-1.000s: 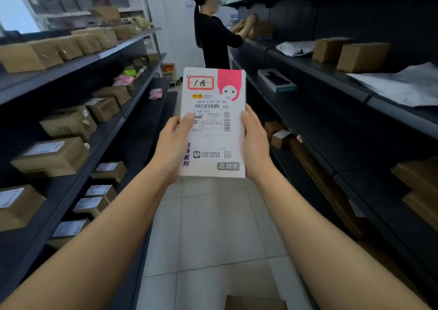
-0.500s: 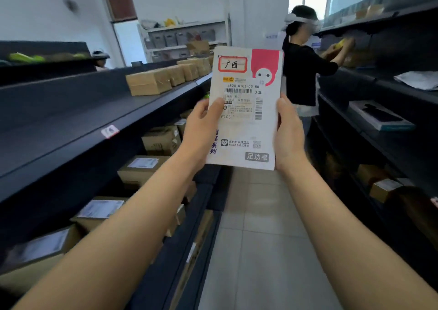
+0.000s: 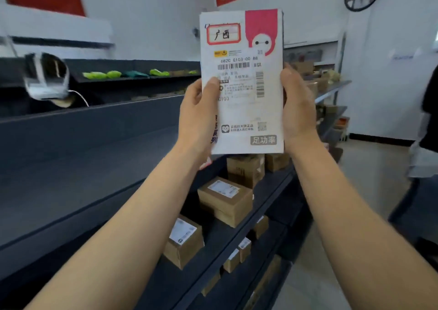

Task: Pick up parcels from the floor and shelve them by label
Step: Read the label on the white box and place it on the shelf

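A flat white parcel (image 3: 244, 110) with a pink corner, a barcode label and a red-framed handwritten tag is held upright in front of me at chest height. My left hand (image 3: 198, 117) grips its left edge with the thumb on the label. My right hand (image 3: 297, 110) clasps its right edge. The parcel hangs above the dark shelf unit (image 3: 99, 167) on my left, touching nothing else.
Several brown cardboard boxes (image 3: 225, 199) sit on the lower shelves below the parcel. Green packets (image 3: 113, 74) lie on a far shelf. Another person (image 3: 424, 158) stands at the right edge on the tiled floor (image 3: 369, 181). A person with a headset (image 3: 46, 77) is at far left.
My view has swung left and upward. The parcel stays in both hands and has risen against the wall. The person who was ahead is now at the right edge.
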Tool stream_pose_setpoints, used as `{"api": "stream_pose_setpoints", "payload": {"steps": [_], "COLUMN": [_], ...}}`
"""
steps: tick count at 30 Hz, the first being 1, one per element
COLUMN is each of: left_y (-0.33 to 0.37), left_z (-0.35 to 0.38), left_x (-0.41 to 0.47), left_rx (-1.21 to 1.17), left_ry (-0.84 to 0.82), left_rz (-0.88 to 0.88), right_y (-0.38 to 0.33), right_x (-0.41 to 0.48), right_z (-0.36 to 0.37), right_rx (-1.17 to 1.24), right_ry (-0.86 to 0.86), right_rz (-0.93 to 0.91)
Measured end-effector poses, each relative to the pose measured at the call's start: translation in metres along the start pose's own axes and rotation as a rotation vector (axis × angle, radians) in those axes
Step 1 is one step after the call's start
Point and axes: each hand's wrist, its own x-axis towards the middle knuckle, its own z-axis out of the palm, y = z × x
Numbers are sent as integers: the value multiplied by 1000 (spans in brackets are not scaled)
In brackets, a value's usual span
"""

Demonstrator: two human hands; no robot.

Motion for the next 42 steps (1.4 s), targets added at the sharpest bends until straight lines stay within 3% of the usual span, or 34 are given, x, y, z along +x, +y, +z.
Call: {"api": "stream_pose_setpoints", "payload": {"steps": [6, 13, 18, 24, 31, 42], "left_y": [-1, 0, 7, 14, 11, -14], "left_z": [-22, -25, -31, -39, -47, -58], "left_x": [29, 41, 48, 56, 67, 80], "left_rx": [120, 189, 127, 64, 113, 273], "left_ry": [272, 462, 553, 633, 606, 606], "left_rz": [99, 140, -40, -174, -275, -320], "right_y": [38, 66, 72, 85, 106, 119], "right_x": [47, 84, 98, 113, 122, 111], "right_z": [41, 62, 75, 92, 100, 114], "right_rx": [59, 87, 52, 68, 143, 48], "right_ry": [-169, -307, -531, -613, -659, -471], "right_rz": [52, 116, 286, 525, 684, 741]}}
